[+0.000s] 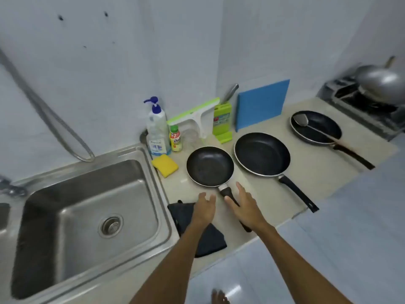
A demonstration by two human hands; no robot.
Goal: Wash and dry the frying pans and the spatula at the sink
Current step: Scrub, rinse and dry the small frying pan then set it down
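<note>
Three black frying pans lie on the beige counter right of the steel sink (87, 216). The small pan (210, 166) is nearest the sink, a larger pan (262, 153) lies beside it, and the far pan (317, 126) holds a metal spatula (301, 122). My left hand (205, 208) hovers with relaxed fingers over a dark cloth (186, 218). Spread open, my right hand (244, 204) is over the small pan's handle (225, 191) and covers its end. Neither hand grips anything.
A yellow sponge (165, 165), a soap pump bottle (157, 130) and a small bottle (175, 139) stand by the sink's back right corner. A green squeegee (197, 119), a knife block (222, 121) and a blue board (262, 105) line the wall. A wok (380, 83) sits on the stove.
</note>
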